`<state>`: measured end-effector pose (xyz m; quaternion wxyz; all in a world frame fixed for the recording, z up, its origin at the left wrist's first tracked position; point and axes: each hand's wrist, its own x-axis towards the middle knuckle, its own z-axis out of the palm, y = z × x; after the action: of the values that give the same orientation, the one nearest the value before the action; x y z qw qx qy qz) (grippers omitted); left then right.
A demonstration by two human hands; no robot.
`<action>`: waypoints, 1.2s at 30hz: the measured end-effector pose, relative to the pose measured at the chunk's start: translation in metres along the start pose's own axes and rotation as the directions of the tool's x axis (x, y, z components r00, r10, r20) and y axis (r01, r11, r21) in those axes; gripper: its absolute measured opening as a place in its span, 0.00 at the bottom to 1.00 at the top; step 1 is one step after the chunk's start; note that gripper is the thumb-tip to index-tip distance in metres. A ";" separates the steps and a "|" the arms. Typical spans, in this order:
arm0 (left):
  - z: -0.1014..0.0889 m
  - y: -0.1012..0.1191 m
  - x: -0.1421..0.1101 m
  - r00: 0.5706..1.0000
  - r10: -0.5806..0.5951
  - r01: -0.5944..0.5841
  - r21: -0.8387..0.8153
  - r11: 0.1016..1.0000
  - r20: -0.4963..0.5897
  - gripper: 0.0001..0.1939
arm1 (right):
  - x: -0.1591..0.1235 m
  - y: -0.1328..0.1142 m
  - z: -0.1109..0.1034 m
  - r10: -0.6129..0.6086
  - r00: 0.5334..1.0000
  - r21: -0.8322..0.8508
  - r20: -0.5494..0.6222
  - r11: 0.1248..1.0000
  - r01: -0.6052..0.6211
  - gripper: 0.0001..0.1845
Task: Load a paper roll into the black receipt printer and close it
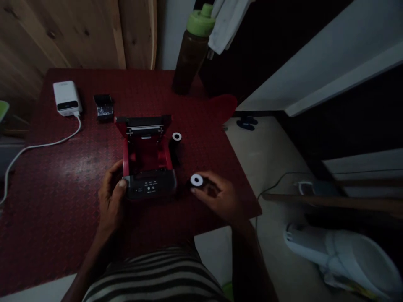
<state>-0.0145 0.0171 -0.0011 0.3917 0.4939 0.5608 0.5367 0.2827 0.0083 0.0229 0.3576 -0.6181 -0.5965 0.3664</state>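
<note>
A red and black portable printer (pixel 147 157) sits on the red table with its lid raised and its inner bay exposed. My left hand (pixel 112 191) grips the printer's front left corner, thumb on the black front panel. Right of the printer, my right hand (pixel 217 193) is closed around a small dark roll (pixel 197 180) with a white ring-shaped end facing up. A second dark roll (pixel 176 137) with a similar white end stands against the printer's right side. The dim light hides what the rolls are made of.
A white power bank (pixel 67 97) with a plugged-in cable lies at the far left of the red table (pixel 69 201). Near it is a small black object (pixel 103 107). A green-lidded bottle (pixel 192 48) stands at the back, and a red rounded object (pixel 222 107) at the right edge.
</note>
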 end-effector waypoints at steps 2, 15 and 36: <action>0.000 0.001 0.001 1.000 0.008 -0.008 0.015 1.000 -0.008 0.26 | -0.002 0.014 0.019 0.011 1.000 -0.009 -0.015 1.000 -0.011 0.14; -0.001 -0.001 0.002 1.000 -0.020 0.022 0.064 0.998 -0.021 0.28 | 0.008 0.033 0.033 -0.079 0.995 0.066 0.064 0.995 0.075 0.32; 0.000 0.005 0.001 1.000 -0.011 0.011 0.019 1.000 0.016 0.27 | 0.144 0.011 0.036 -0.197 0.978 -0.061 0.071 0.978 0.202 0.14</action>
<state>-0.0140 0.0180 0.0040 0.3945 0.4988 0.5654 0.5252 0.2595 0.1516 -0.0074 0.3518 -0.5548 -0.6789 0.3279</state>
